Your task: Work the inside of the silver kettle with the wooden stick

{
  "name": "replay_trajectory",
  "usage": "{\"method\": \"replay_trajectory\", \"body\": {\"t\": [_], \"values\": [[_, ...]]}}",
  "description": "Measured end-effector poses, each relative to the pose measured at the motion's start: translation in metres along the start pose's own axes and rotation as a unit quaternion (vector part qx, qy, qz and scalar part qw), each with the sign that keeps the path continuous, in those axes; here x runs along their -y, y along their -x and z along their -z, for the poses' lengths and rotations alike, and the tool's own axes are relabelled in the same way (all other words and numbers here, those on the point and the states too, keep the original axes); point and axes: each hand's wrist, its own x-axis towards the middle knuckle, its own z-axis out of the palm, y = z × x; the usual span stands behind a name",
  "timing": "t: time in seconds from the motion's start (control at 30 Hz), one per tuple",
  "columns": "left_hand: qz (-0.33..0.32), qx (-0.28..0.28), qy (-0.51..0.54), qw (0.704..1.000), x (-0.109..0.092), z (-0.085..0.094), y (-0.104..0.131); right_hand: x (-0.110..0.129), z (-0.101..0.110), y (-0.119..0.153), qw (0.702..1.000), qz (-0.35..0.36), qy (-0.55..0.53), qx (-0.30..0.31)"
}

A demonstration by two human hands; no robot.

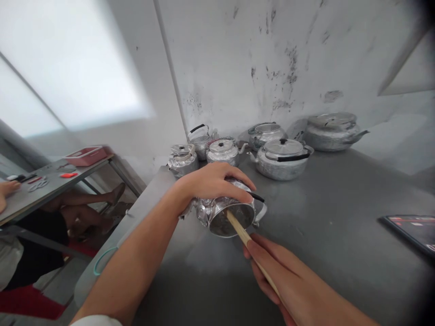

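Note:
A silver metal kettle lies tipped on the grey table, its round mouth turned toward me and its black-gripped handle to the right. My left hand is spread over the top of it, fingers wrapped round its body. In my right hand is a pale wooden stick, held from below. The stick's far end reaches inside the kettle's mouth, where its tip is hard to make out.
Several dented kettles stand behind, among them a lidded kettle and a large one. A phone lies right. On the left, a person sits by another table with a pink basket and scissors.

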Motion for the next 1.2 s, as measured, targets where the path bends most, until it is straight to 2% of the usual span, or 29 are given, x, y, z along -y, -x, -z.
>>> {"method": "replay_trajectory", "body": {"t": [0.07,0.2,0.3,0.43,0.83,0.97,1.2], "values": [[-0.001,-0.002,-0.001,1.0,0.0,0.0,0.0,-0.002,0.0,0.0,1.0,0.009,-0.001,0.002],[0.004,0.003,-0.001,1.0,0.001,0.0,-0.001,0.003,-0.001,0.0,0.999,-0.031,0.016,0.0],[0.004,0.002,-0.003,1.0,0.001,0.0,-0.001,0.008,-0.004,-0.001,1.0,-0.022,-0.001,-0.001],[0.005,0.004,-0.001,1.0,0.001,0.0,-0.001,0.008,-0.007,-0.003,0.999,-0.044,0.014,0.001],[0.005,0.001,-0.004,1.0,0.001,0.0,-0.001,0.012,-0.003,-0.004,0.999,-0.033,0.003,-0.005],[0.0,0.0,-0.001,1.0,0.001,0.0,0.0,0.014,-0.004,-0.003,0.998,-0.057,0.001,-0.001],[-0.003,0.004,-0.007,1.0,0.002,0.0,0.0,0.004,-0.003,0.0,0.999,-0.051,0.001,0.015]]}}
